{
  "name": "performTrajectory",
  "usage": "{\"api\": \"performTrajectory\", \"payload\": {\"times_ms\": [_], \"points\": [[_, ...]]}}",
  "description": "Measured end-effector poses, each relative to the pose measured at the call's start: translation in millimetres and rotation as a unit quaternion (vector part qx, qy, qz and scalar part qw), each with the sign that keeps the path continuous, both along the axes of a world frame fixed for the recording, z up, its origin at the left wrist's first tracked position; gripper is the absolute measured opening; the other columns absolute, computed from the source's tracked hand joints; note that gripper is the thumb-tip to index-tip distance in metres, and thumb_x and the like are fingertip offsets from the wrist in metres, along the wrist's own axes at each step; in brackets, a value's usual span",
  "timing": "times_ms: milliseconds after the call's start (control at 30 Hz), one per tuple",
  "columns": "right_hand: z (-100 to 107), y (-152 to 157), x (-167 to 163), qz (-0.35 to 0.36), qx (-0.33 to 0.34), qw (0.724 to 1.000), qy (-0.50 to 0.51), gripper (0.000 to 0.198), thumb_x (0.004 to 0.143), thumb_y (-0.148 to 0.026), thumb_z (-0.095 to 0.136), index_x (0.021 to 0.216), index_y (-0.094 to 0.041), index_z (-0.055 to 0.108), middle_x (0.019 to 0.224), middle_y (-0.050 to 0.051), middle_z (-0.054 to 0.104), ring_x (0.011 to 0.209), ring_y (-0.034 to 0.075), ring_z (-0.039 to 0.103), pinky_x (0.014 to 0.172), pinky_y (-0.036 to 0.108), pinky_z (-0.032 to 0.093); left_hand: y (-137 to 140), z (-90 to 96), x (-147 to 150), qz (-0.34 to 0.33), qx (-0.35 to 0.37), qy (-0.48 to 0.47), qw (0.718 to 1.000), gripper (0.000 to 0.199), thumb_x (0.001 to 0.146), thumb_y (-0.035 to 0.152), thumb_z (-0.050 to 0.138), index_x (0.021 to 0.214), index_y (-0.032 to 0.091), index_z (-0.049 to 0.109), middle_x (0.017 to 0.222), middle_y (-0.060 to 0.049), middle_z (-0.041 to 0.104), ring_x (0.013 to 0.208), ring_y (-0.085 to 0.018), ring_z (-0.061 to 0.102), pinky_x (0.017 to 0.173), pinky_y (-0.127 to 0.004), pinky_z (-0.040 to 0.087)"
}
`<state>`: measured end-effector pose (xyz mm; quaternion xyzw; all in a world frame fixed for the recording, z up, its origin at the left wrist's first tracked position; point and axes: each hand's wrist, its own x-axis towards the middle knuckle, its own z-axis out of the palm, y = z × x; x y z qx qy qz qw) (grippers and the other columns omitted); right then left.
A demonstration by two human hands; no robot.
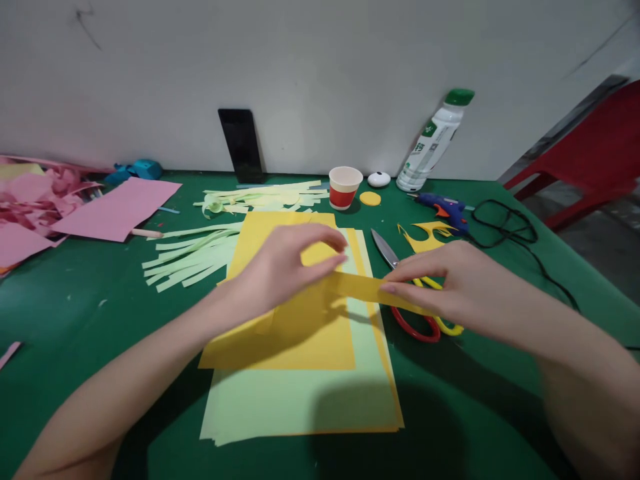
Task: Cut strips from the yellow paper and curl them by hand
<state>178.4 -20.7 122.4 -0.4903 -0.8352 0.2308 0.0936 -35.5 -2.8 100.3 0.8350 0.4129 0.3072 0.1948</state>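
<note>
Between thumb and fingers of my right hand point(445, 283) is a yellow paper strip point(360, 287), stretching left above the papers. My left hand point(295, 257) is curled in a pinch by the strip's left end; whether anything is between its fingertips is unclear. Beneath lies a yellow paper sheet point(310, 347) on a stack of pale green paper point(265, 407) with orange-yellow edges showing. Scissors point(384, 248) with red and yellow handles lie partly under my right hand. Just beyond it are yellow paper scraps point(425, 241) with curved cutouts.
Fringed pale green paper point(200, 257) and pink paper point(120, 210) lie left. Along the wall stand a black phone point(243, 147), a paper cup point(345, 189) and a leaning bottle point(430, 150). A yellow disc point(370, 199) and corded glue gun point(445, 210) are at the back right.
</note>
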Motion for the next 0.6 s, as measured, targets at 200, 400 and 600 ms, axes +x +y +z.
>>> {"api": "performTrajectory", "payload": {"times_ms": [200,400,600], "points": [[-3.6,-8.2,-20.9,0.003,-0.009,0.999,-0.038,0.033,0.083,-0.03,0.044,0.059,-0.018,0.065,0.053,0.001,0.059,0.049,0.011,0.045,0.048,0.024,0.031,-22.2,-16.8,18.3,-0.092,0.071,0.071,0.991,0.021,0.087,0.017,0.041,0.077,0.016,0.06,0.07,0.001,0.066,0.057,-0.008,0.055,0.092,-0.036,0.041],[-4.6,-10.6,-25.5,-0.003,0.024,0.996,-0.085,0.033,0.083,-0.028,0.042,0.059,-0.019,0.064,0.053,0.001,0.057,0.05,0.012,0.047,0.047,0.025,0.027,-25.1,-19.8,17.5,-0.062,0.12,0.108,0.985,0.023,0.086,0.019,0.041,0.075,0.016,0.061,0.067,-0.002,0.065,0.057,-0.01,0.058,0.049,-0.019,0.04],[-12.2,-12.6,-27.2,0.016,0.102,0.991,-0.087,0.04,0.086,-0.029,0.036,0.06,-0.019,0.065,0.054,0.004,0.059,0.055,0.015,0.052,0.049,0.026,0.029,-23.7,-14.8,15.7,-0.027,0.108,0.128,0.986,0.021,0.083,0.021,0.046,0.071,0.016,0.063,0.063,-0.001,0.065,0.054,-0.011,0.057,0.047,-0.02,0.036]]}}
